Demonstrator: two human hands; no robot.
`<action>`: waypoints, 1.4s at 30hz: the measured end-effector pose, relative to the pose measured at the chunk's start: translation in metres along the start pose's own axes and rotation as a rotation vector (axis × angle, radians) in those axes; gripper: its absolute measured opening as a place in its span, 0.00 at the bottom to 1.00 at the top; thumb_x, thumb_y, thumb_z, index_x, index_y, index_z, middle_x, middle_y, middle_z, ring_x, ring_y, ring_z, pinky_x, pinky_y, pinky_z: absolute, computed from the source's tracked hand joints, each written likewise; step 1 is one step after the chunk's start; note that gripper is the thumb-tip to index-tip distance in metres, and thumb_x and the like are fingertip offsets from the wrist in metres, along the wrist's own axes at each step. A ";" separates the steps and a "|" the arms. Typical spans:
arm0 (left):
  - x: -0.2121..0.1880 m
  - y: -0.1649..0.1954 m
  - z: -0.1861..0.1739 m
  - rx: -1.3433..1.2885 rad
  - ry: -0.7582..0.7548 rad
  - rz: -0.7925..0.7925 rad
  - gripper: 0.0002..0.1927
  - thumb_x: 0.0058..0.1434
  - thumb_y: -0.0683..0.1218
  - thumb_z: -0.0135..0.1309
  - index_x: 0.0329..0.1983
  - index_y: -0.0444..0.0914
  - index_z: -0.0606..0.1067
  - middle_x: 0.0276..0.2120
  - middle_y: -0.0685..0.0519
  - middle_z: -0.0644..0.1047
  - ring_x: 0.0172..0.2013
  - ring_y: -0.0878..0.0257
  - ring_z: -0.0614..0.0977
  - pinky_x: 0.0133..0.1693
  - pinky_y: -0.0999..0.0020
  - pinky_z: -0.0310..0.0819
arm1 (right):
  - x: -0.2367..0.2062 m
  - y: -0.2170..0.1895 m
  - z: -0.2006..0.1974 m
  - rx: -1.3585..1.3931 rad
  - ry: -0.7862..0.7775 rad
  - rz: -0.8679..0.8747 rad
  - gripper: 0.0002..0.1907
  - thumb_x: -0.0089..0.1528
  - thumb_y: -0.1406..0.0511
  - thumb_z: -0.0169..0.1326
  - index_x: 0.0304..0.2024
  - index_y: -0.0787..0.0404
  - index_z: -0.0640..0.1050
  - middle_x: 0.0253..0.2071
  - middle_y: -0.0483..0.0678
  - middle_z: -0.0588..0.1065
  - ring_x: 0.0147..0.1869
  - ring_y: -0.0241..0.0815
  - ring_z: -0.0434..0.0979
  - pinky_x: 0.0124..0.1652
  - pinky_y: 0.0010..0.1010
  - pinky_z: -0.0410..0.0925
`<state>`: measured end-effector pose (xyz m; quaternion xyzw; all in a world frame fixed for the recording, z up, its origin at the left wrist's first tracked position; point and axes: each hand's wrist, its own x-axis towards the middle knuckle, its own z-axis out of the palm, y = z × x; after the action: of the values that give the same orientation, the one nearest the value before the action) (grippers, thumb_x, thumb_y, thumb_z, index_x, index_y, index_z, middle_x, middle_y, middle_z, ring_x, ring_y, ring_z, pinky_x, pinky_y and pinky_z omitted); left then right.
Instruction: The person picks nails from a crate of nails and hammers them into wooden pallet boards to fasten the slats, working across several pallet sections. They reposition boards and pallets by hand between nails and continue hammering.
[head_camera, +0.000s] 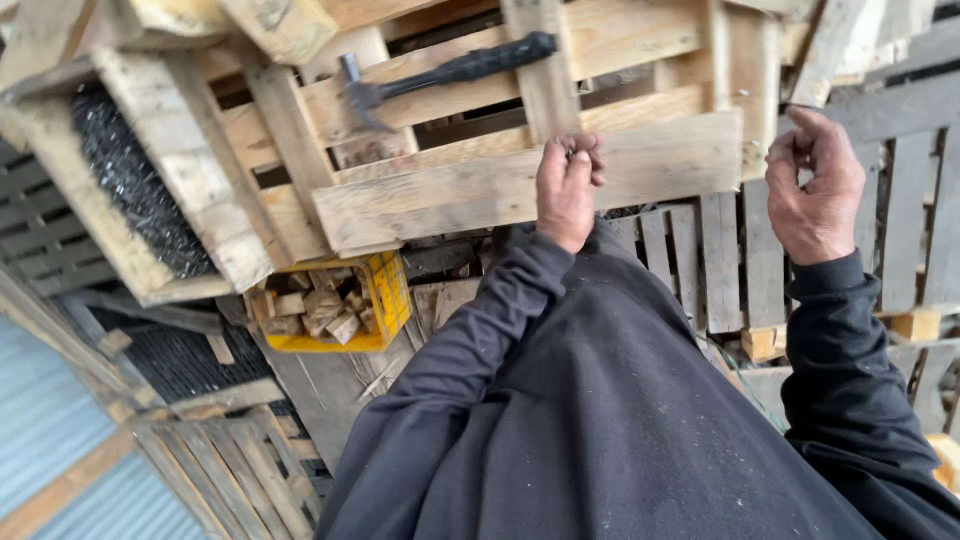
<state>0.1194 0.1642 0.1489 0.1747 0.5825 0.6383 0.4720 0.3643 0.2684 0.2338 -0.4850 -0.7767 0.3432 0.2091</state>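
Note:
My left hand (566, 190) is closed around a few small dark nails, held against the edge of a pale wooden pallet (460, 185). My right hand (815, 190) hovers to the right with fingers loosely curled and apart, holding nothing. A hammer (440, 75) with a black handle lies on the pallet's boards, above and left of my left hand. Both arms wear dark sleeves.
A wooden box (190, 210) filled with dark nails stands at the left. Below the pallet sits a yellow crate (385, 300) holding several wood blocks. More grey pallets (720, 260) stand behind my hands and at the lower left.

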 end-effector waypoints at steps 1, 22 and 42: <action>0.000 0.014 -0.016 -0.264 0.001 -0.111 0.09 0.74 0.36 0.44 0.53 0.33 0.73 0.45 0.44 0.78 0.43 0.53 0.78 0.49 0.59 0.76 | 0.017 -0.018 0.011 0.005 -0.006 -0.105 0.18 0.75 0.78 0.52 0.67 0.68 0.71 0.48 0.52 0.76 0.49 0.40 0.78 0.53 0.29 0.74; -0.020 0.112 -0.199 -0.522 -0.114 -0.302 0.14 0.71 0.49 0.58 0.49 0.33 0.80 0.37 0.48 0.84 0.37 0.63 0.83 0.43 0.67 0.79 | 0.181 -0.135 0.207 -0.588 -0.409 -0.584 0.14 0.62 0.61 0.64 0.43 0.64 0.77 0.30 0.52 0.77 0.30 0.49 0.76 0.35 0.40 0.70; -0.020 0.003 0.062 0.543 -0.505 0.301 0.05 0.66 0.41 0.62 0.44 0.36 0.81 0.36 0.53 0.83 0.36 0.69 0.83 0.39 0.73 0.80 | -0.250 -0.002 0.075 1.016 0.441 0.897 0.11 0.67 0.65 0.57 0.46 0.59 0.69 0.24 0.42 0.68 0.20 0.32 0.66 0.20 0.26 0.62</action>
<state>0.1761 0.1839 0.1741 0.5278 0.5634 0.4601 0.4384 0.4242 0.0185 0.1861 -0.6584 -0.1858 0.6096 0.4004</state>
